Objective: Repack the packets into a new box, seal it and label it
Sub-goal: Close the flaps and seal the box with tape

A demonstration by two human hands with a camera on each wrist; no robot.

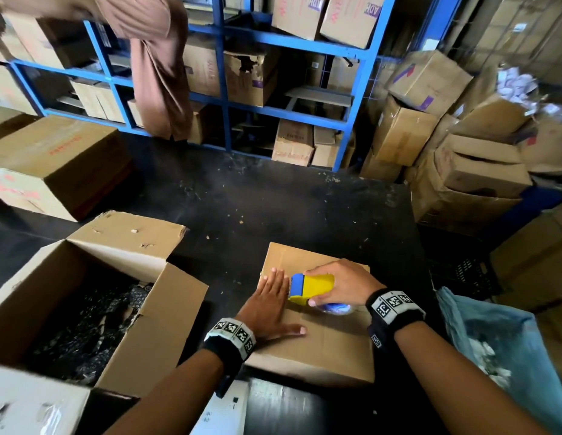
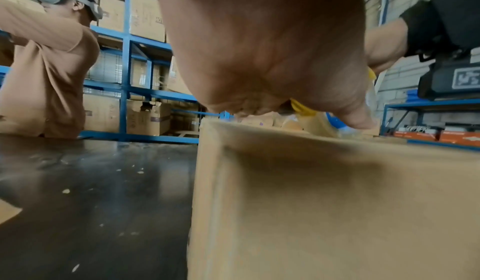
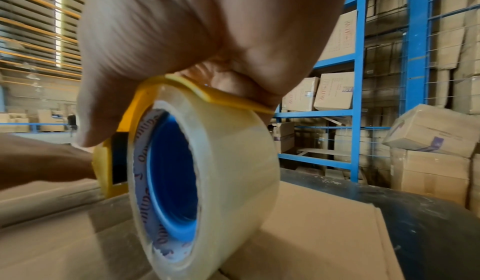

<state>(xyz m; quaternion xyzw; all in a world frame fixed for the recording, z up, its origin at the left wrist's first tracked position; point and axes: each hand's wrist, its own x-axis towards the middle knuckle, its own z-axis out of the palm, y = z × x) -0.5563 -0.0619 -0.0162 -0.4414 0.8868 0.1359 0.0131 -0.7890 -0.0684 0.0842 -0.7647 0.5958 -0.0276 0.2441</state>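
A closed brown cardboard box (image 1: 330,337) lies on the black table in front of me. My left hand (image 1: 270,304) presses flat on its top with straight fingers. My right hand (image 1: 339,285) grips a yellow and blue tape dispenser (image 1: 311,288) with a clear tape roll (image 3: 207,181), set on the box top just right of the left hand's fingers. In the left wrist view the box (image 2: 337,202) fills the lower right under the palm. An open box (image 1: 94,302) at the left holds dark packets (image 1: 91,334).
Another person in a brown top (image 1: 154,58) stands across the table at the blue shelving (image 1: 304,42) stacked with cartons. A large carton (image 1: 53,164) sits at far left. Piled boxes (image 1: 446,146) and a blue plastic bag (image 1: 505,350) crowd the right side.
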